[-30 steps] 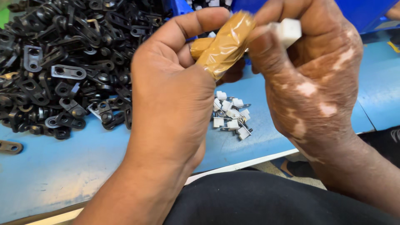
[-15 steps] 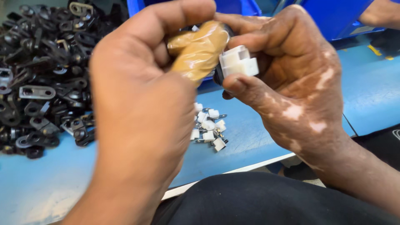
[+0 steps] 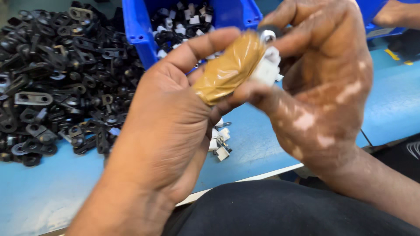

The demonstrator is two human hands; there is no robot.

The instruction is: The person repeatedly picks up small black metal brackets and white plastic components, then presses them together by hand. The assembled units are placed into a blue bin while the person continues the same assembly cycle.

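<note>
Item: small white clip (image 3: 266, 70), pinched between right hand (image 3: 323, 87) and left hand (image 3: 175, 131), whose finger wears a tan cot (image 3: 229, 70), above the blue counter (image 3: 39, 196). Step, apparently: fitting together. Next calls for firm, aligned pressure.

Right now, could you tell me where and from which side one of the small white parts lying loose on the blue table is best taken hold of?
Probably by its blocky white body, pinched from above on two opposite flat sides. The small white parts lie flat in a loose cluster on the blue table, below the left hand, with thin metal bits jutting out sideways. The nearest one at the cluster's edge looks freest.
</note>
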